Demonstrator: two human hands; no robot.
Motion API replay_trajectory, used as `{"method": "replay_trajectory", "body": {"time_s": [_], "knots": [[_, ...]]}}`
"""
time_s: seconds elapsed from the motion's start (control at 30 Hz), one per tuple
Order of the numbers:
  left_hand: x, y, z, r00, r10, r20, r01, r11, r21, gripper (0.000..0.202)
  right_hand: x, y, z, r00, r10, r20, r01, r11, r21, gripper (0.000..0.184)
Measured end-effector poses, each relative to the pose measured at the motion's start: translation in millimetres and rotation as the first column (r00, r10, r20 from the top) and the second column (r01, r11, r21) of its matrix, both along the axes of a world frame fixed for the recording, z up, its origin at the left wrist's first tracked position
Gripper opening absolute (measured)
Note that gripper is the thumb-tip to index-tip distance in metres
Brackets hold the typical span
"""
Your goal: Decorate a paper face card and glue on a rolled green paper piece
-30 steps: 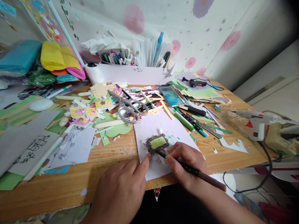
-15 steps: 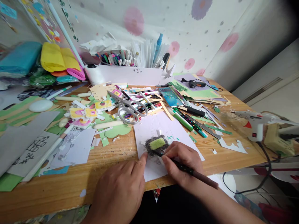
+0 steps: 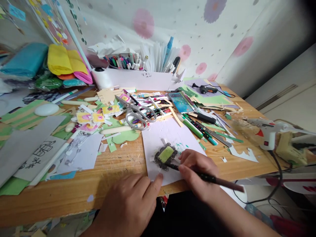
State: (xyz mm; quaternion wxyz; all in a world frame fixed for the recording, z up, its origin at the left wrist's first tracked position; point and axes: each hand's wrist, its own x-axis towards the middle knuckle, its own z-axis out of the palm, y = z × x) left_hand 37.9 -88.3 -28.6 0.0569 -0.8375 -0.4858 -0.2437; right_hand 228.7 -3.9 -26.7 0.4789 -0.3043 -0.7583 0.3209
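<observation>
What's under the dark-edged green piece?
White paper shows around the dark-edged green piece, which appears to rest on it. Whatever lies directly beneath is covered and can't be seen.

black clothing (image 3: 185, 215), bare right forearm (image 3: 237, 210), bare left wrist (image 3: 103, 223), uncovered fingers (image 3: 155, 187)

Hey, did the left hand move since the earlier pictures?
Yes, the left hand moved away from the scissors, toward the near edge of the table.

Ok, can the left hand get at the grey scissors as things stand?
Probably yes: no object shows in the left hand, the grey scissors lie uncovered on the pens, and the table between looks mostly bare.
</observation>
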Motion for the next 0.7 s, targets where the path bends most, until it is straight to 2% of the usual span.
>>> {"method": "replay_trajectory", "body": {"time_s": [0.03, 0.1, 0.2, 0.27, 0.43, 0.6, 0.7], "knots": [[-1, 0, 0.1, 0.999, -0.010, 0.035, 0.010, 1.000, 0.004, 0.028, 2, 0, -2.9, 0.997, -0.031, -0.073, 0.028, 0.999, -0.041, 0.022], [-2, 0, -0.8, 0.996, 0.048, 0.072, -0.049, 0.999, 0.012, 0.029, 5, -1, -6.9, 0.987, -0.084, -0.134, 0.072, 0.993, -0.091, 0.023], [-2, 2, -2.8, 0.981, 0.194, -0.007, -0.194, 0.981, 0.012, 0.033, 2, -1, -4.9, 0.996, -0.077, -0.034, 0.074, 0.995, -0.070, 0.026], [0, 4, -3.6, 0.969, 0.238, -0.065, -0.239, 0.971, 0.001, 0.034, -4, -2, 0.8, 0.997, -0.057, 0.044, 0.058, 0.998, -0.027, 0.026], [3, 5, -4.6, 0.961, 0.261, -0.092, -0.265, 0.963, -0.043, 0.032, -14, 0, 13.0, 0.982, -0.029, 0.187, 0.017, 0.998, 0.064, 0.025], [2, 5, -6.5, 0.963, 0.257, -0.083, -0.263, 0.963, -0.067, 0.034, -14, 1, 13.0, 0.991, -0.032, 0.131, 0.017, 0.993, 0.115, 0.026], [2, 5, -6.0, 0.965, 0.247, -0.085, -0.254, 0.964, -0.084, 0.035, -15, 1, 11.5, 0.987, -0.018, 0.157, 0.000, 0.994, 0.111, 0.025]]}}
